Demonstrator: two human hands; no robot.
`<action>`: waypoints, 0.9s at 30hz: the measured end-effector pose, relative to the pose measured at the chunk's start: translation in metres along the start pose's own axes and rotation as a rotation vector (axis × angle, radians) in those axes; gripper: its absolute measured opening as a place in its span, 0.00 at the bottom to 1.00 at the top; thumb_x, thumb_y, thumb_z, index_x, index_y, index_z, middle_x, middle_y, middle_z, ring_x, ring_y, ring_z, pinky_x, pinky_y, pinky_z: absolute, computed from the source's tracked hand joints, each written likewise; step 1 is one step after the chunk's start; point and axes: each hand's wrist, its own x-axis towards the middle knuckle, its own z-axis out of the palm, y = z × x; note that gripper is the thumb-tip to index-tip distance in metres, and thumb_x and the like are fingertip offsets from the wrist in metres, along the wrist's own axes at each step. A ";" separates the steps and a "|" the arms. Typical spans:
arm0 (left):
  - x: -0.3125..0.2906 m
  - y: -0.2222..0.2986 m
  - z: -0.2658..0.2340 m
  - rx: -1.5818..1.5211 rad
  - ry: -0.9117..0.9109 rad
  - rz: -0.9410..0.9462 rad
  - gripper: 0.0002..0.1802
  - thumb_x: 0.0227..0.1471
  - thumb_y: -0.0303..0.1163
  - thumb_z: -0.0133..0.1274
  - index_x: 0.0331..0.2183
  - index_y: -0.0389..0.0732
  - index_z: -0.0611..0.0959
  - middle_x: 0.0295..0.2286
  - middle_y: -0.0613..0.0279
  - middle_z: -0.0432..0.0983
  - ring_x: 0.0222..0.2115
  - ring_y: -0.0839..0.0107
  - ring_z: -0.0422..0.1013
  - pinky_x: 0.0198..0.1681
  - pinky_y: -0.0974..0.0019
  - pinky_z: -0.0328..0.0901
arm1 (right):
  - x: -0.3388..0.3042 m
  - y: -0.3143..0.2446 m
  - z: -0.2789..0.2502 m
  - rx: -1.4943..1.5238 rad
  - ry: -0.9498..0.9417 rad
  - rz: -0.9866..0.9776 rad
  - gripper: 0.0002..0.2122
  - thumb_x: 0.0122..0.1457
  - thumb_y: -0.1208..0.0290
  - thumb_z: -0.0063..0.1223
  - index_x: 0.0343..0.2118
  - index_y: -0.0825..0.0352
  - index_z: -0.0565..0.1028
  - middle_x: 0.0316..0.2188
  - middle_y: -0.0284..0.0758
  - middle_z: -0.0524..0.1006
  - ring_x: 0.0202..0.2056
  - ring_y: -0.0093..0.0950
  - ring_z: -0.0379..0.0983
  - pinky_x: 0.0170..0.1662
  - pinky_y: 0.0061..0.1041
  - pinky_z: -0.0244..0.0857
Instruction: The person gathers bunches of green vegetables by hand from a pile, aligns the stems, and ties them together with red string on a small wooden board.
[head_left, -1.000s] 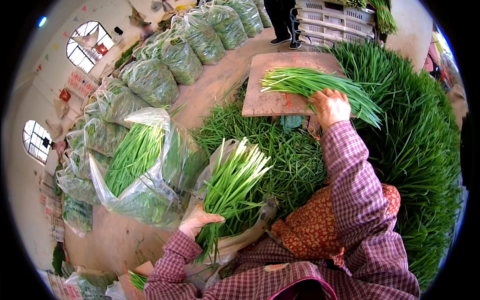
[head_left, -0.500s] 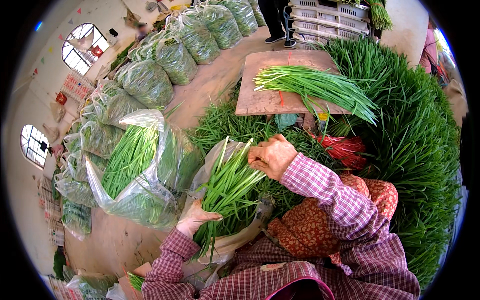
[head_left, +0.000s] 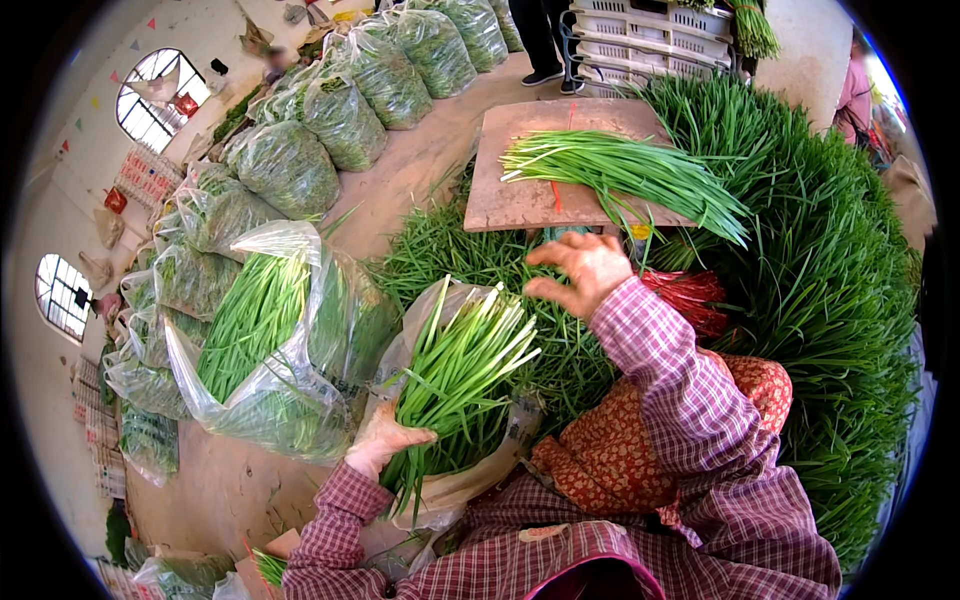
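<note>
- Clear plastic bag (head_left: 345, 330) standing wide-mouthed, packed with greens (head_left: 255, 325)
- Left hand (head_left: 386, 437), reaching up from the lower edge, clasps a bundle of green stalks (head_left: 465, 350) by its lower part, thumb laid across it, other fingers mostly hidden; the pale ends slant up and right
- Right hand (head_left: 588, 270), fingers parted and half bent, pointing left, has nothing in its grasp, just below the board (head_left: 488, 205)
- Second bundle (head_left: 620, 172) lying across that board
</note>
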 end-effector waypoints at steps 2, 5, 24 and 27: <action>-0.003 0.015 0.005 0.116 0.037 -0.019 0.44 0.30 0.32 0.69 0.49 0.26 0.67 0.40 0.53 0.74 0.40 0.69 0.71 0.48 0.68 0.63 | 0.000 -0.013 0.013 -0.023 0.035 -0.093 0.17 0.52 0.46 0.52 0.39 0.51 0.77 0.37 0.34 0.75 0.44 0.30 0.69 0.54 0.38 0.53; 0.000 0.040 0.017 0.313 0.052 -0.012 0.42 0.31 0.32 0.67 0.49 0.28 0.68 0.42 0.54 0.74 0.41 0.69 0.70 0.49 0.68 0.63 | 0.003 0.002 0.043 0.053 0.268 -0.184 0.06 0.47 0.60 0.56 0.25 0.54 0.78 0.28 0.29 0.74 0.36 0.30 0.68 0.47 0.36 0.55; 0.001 0.035 0.008 0.565 0.065 0.241 0.35 0.36 0.33 0.62 0.49 0.35 0.71 0.40 0.57 0.76 0.40 0.71 0.72 0.48 0.71 0.63 | 0.012 -0.013 0.028 -0.098 0.159 -0.387 0.08 0.49 0.67 0.55 0.33 0.59 0.73 0.27 0.34 0.75 0.35 0.33 0.73 0.55 0.42 0.53; 0.002 0.031 0.007 0.546 0.085 0.267 0.35 0.36 0.33 0.61 0.49 0.36 0.71 0.39 0.58 0.77 0.39 0.71 0.72 0.47 0.71 0.64 | 0.012 -0.004 0.029 -0.075 0.250 -0.395 0.09 0.51 0.64 0.54 0.34 0.58 0.71 0.26 0.32 0.75 0.33 0.32 0.73 0.53 0.42 0.54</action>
